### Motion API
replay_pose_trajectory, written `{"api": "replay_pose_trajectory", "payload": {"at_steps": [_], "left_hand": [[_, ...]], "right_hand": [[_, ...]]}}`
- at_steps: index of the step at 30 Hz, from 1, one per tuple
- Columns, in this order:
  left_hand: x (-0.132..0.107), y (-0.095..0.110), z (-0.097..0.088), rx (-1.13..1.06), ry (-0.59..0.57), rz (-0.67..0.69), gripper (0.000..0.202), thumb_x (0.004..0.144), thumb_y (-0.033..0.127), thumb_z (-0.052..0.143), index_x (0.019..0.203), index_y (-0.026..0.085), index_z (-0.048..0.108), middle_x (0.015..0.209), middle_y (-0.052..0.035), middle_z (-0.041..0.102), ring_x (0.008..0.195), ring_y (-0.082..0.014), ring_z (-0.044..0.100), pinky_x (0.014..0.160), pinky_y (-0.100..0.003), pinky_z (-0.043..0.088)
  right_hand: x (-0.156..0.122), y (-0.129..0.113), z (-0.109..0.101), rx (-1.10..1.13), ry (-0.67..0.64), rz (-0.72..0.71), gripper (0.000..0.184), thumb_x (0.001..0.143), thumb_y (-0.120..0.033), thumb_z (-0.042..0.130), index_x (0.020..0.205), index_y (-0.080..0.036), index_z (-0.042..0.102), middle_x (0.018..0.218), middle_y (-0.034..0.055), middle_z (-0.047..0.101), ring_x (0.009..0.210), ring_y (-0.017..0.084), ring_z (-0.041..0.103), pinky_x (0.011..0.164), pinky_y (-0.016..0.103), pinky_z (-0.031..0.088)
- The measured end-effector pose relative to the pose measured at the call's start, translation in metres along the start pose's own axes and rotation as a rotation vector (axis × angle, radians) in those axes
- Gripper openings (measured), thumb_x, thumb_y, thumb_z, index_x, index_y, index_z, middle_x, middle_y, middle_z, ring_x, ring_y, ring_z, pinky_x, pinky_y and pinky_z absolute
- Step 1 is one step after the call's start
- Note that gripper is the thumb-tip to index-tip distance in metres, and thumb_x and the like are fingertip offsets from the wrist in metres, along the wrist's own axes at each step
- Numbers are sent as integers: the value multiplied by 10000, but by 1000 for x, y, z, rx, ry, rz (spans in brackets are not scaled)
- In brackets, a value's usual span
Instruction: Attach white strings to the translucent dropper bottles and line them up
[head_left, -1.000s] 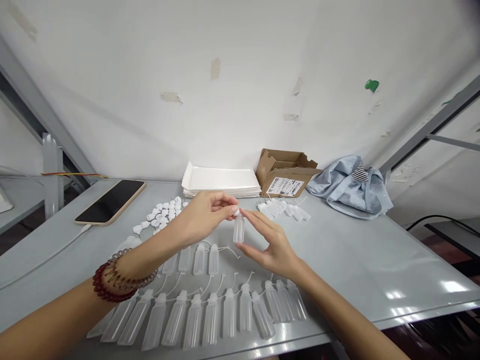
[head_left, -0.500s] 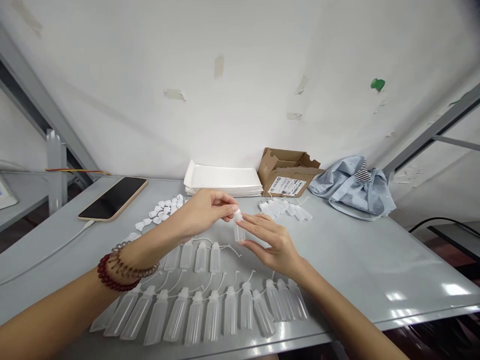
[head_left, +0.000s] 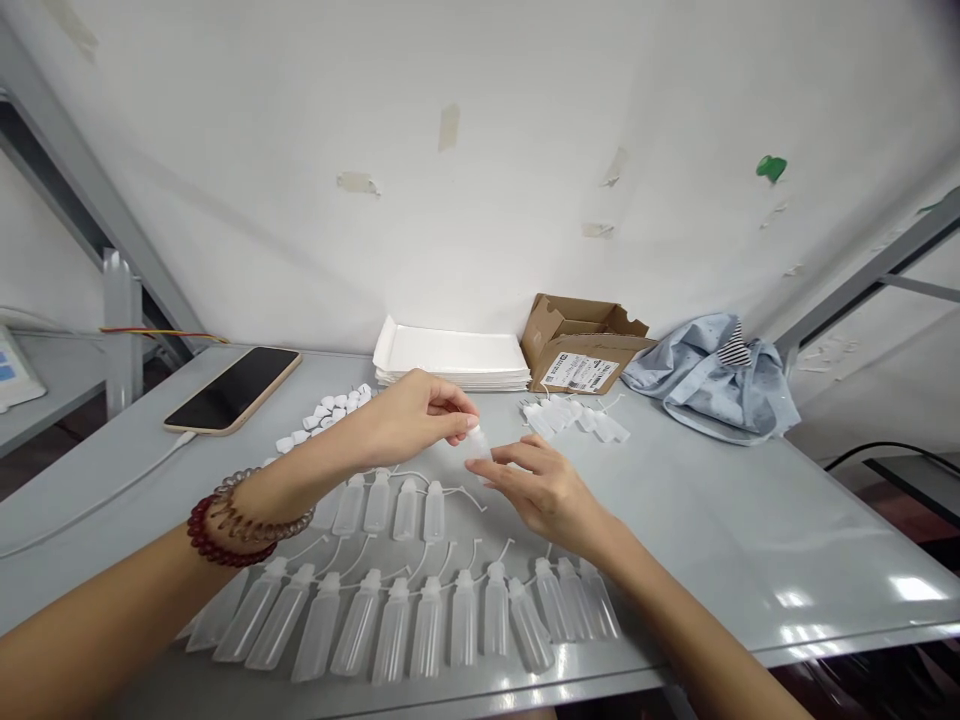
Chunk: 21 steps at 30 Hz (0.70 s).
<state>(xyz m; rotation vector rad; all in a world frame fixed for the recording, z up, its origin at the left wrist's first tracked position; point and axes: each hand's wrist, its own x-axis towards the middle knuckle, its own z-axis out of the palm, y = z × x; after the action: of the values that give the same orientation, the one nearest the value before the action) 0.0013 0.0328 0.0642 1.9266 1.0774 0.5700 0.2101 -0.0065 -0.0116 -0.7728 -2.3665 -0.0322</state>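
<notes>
Between my hands, above the table, is a small translucent plastic bottle (head_left: 480,446), tilted, its lower part largely covered by fingers. My left hand (head_left: 429,412) pinches the white cap at the bottle's top. Thumb and fingers of my right hand (head_left: 536,487) close around the bottle's body. Similar squeeze bottles (head_left: 390,635) with thin white straps lie in a long row near the front edge. Behind them is a shorter row of bottles (head_left: 406,512). Loose white caps (head_left: 330,408) are scattered beyond my left forearm.
A phone (head_left: 234,390) with a charging cable lies at the left. At the back are stacked white trays (head_left: 454,357) and an open cardboard box (head_left: 581,350). Small white pieces (head_left: 574,417) lie before the box. Blue cloth (head_left: 716,380) is heaped at the right.
The bottle now tilts more. My right fingers have shifted on its body, closing around its lower part. My left hand keeps its pinch at the top. The view has shifted slightly.
</notes>
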Motion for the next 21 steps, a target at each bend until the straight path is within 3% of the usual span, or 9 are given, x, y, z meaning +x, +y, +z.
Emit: {"api": "replay_pose_trajectory", "payload": {"at_steps": [5,13,17,21], "left_hand": [[-2,1,0,36,-17,17,226,782,368,545,797,209,704,704,-10,675,653,-170,589,521,-245,384],[-3,3,-9,77,-97,90,201,770,323,548,821,221,714,685,10,648,571,-127,530,492,-227,357],[-1,0,-9,52,-145,84,204,762,339,563,769,197,709,655,-4,632,611,-144,560,512,-227,386],[-1,-1,-4,27,-139,69,201,755,326,561,818,208,710,655,1,635,606,-146,568,512,-230,395]], "right_hand": [[2,-5,-2,254,-3,76,308,900,-110,437,1119,-233,615,1044,97,566,786,137,603,642,265,498],[12,-16,-20,684,-73,304,185,843,-142,562,970,-218,672,974,51,617,829,147,587,772,310,490],[13,-17,-24,779,-105,334,162,827,-166,556,942,-206,663,994,57,616,875,167,576,786,335,477],[14,-18,-21,785,-55,426,65,819,-196,593,789,-183,649,892,52,631,815,159,586,750,320,475]]}}
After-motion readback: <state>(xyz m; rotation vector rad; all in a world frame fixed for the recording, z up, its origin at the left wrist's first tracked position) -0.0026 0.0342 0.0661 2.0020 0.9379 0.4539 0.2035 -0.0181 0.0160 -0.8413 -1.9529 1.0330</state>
